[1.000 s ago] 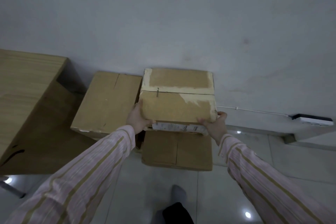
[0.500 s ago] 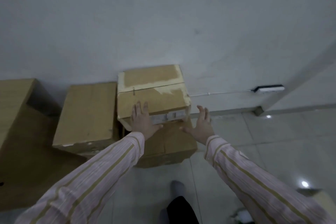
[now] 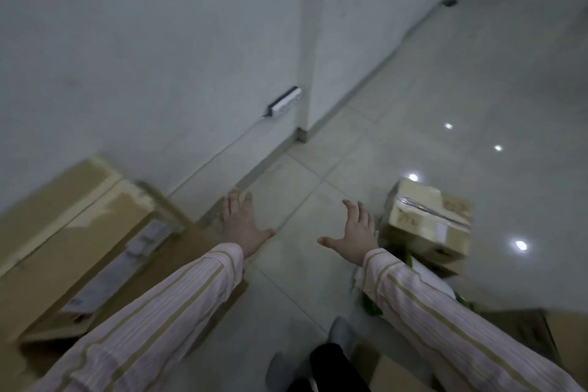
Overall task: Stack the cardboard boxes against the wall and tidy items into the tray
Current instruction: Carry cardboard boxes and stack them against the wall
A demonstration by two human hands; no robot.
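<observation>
You see matt brown cardboard on the stacked box (image 3: 63, 242), its top scarred with pale, rough patches where the paper skin looks torn away. The small box (image 3: 429, 226) is the same dull cardboard, crossed by a shiny clear tape strip (image 3: 426, 207). Your sleeves (image 3: 152, 321) are soft striped cloth. The floor tiles (image 3: 477, 89) are smooth and glossy, mirroring lamp spots; the wall (image 3: 127, 41) is flat matt paint

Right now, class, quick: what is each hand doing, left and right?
Left hand: open, fingers spread, holding nothing.
Right hand: open, fingers spread, holding nothing.
</observation>
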